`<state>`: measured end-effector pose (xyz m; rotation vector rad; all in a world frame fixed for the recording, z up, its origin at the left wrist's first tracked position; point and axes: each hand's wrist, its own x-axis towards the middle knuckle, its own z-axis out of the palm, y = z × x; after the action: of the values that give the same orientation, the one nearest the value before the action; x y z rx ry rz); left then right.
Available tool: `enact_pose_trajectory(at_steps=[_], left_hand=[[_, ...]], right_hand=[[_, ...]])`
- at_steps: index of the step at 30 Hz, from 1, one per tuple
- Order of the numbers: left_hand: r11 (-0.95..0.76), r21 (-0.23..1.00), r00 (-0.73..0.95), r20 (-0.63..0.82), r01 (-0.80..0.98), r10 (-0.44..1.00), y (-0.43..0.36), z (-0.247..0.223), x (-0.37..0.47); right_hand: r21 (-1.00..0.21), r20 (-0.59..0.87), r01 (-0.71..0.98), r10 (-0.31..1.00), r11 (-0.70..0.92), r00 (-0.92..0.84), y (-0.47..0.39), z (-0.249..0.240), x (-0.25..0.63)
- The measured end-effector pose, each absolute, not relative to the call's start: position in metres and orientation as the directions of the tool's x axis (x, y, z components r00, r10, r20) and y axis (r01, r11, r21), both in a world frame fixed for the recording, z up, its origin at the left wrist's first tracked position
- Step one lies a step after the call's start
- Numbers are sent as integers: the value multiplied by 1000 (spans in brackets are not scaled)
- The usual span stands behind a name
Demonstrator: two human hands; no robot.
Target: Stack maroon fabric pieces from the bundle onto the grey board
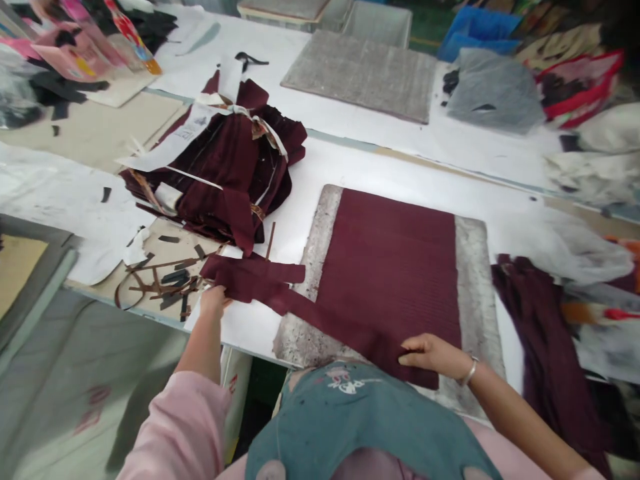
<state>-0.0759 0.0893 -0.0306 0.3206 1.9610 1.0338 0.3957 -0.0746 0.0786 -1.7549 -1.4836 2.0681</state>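
Observation:
A long maroon strip (pixel 320 317) stretches between my two hands, slanting down to the right. My left hand (pixel 215 299) is closed on its left end, beside a shorter maroon piece (pixel 287 272). Near the table's front edge, my right hand (pixel 434 353) pinches the strip's right end with thumb and fingers. Under the strip, a large maroon fabric panel (pixel 393 260) lies flat on a grey speckled board (pixel 477 287). Behind my left hand sits a tied bundle of maroon pieces (pixel 225 160) with white strips and a paper tag.
Dark and brown scraps (pixel 173 280) lie left of my left hand. Draped maroon cloth (pixel 543 333) and clear plastic (pixel 575 247) are at the right. Farther back are a second grey board (pixel 363 73), a blue bin (pixel 475 30) and a pink basket (pixel 73 53).

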Motion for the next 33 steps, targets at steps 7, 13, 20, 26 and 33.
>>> enact_pose_trajectory(at_steps=[7,13,20,26,33], left_hand=[[146,733,-393,176,664,902,56,14,-49],[156,976,492,-63,-150,868,6,44,101],[69,996,944,-84,65,321,1,19,154],[96,914,891,-406,394,204,23,-4,102],[164,849,702,-511,503,496,41,-27,88]], right_hand=[[-663,-613,671,756,-332,-231,-99,65,403],[-651,-455,749,854,-126,-252,-107,92,379],[-618,-494,751,858,-230,-144,-144,121,393],[-629,-559,508,797,-588,230,-193,82,466],[-729,-601,61,679,-682,422,-199,23,518]])
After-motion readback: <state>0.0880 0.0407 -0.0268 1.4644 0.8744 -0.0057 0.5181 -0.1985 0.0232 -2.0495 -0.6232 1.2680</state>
